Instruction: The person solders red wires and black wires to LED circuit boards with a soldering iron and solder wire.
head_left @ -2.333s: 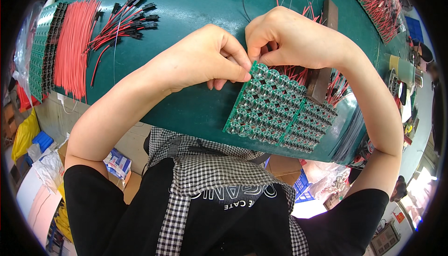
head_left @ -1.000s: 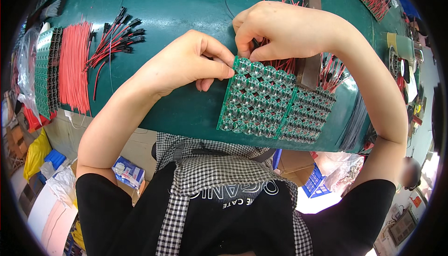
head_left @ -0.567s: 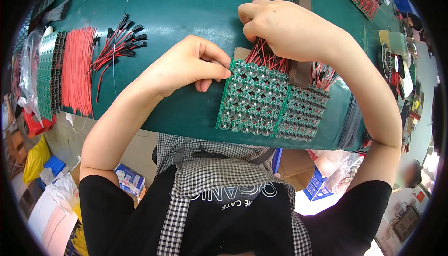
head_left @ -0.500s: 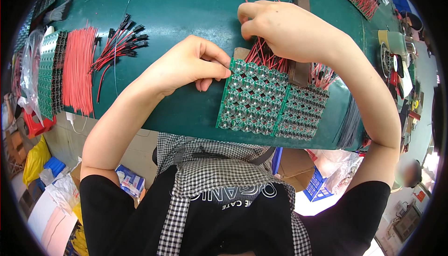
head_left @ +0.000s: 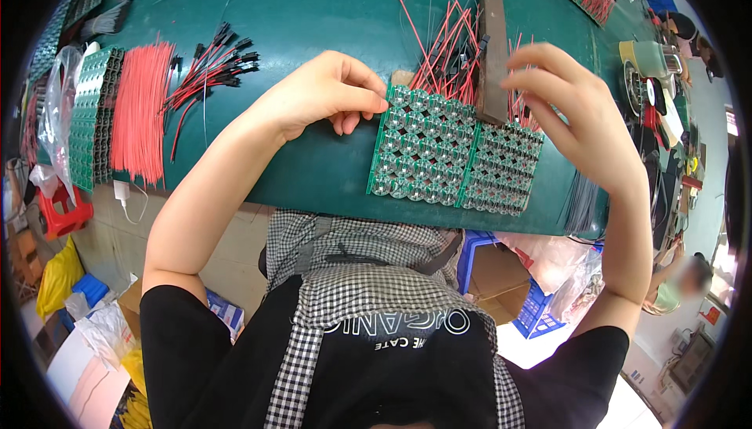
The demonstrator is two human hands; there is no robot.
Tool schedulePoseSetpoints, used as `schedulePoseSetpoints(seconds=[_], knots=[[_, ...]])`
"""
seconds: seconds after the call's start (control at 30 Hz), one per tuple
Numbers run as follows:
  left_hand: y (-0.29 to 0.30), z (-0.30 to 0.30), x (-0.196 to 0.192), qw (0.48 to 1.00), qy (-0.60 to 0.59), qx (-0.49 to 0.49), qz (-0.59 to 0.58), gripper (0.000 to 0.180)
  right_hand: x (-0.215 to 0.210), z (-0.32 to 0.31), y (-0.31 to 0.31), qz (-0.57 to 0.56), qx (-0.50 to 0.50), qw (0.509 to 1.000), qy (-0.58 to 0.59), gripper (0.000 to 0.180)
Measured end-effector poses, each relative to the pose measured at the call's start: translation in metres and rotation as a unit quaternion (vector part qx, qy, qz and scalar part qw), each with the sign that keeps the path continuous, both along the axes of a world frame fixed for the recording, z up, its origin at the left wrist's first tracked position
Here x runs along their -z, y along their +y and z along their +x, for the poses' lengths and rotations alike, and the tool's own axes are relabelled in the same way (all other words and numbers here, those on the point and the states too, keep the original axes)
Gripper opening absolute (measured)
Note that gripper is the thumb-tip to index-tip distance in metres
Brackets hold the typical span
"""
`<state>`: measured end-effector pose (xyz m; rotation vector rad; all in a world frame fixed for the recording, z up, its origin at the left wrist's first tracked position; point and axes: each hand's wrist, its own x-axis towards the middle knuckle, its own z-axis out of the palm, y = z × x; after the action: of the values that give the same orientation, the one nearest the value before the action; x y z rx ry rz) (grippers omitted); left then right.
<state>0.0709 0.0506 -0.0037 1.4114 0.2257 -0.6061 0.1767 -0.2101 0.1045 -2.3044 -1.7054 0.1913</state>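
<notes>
Gripping the upper left corner of the green board panel (head_left: 423, 147), the left hand (head_left: 329, 96) has its thumb and forefinger closed on the edge. The panel lies on the green surface (head_left: 313, 6), near the edge at the person's body. The right hand (head_left: 578, 120) has its fingers parted and curved beside the brown bar (head_left: 492, 53); I see nothing grasped there, and I cannot tell if the fingertips touch it. The bar lies among red wires (head_left: 456, 61) at the panel's far side. To do this well, I think, the left hand should pinch only the bare edge, gently, and the right should handle the bar without pulling wires.
</notes>
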Motion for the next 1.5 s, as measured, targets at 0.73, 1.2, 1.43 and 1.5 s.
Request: schedulePoseSetpoints(seconds=[0.73,1.2,1.43,1.5], knots=[[0.009,0.004,-0.002,0.993,-0.069,-0.013,0.099,0.024,0.097,-0.157,-0.149,-0.005,0.304,0.880,0.366,0.018],[0.082,-0.146,-0.008,0.691,-0.234,-0.407,0.550,0.025,0.180,-0.194,-0.097,0.131,0.362,0.854,0.349,0.010],[0.064,-0.113,0.035,0.733,-0.206,-0.327,0.560,0.020,0.136,-0.189,-0.025,0.165,0.138,0.902,0.373,0.016],[0.073,-0.113,0.055,0.785,-0.233,-0.402,0.410,0.010,0.128,-0.188,0.002,0.233,0.133,0.873,0.408,0.021]])
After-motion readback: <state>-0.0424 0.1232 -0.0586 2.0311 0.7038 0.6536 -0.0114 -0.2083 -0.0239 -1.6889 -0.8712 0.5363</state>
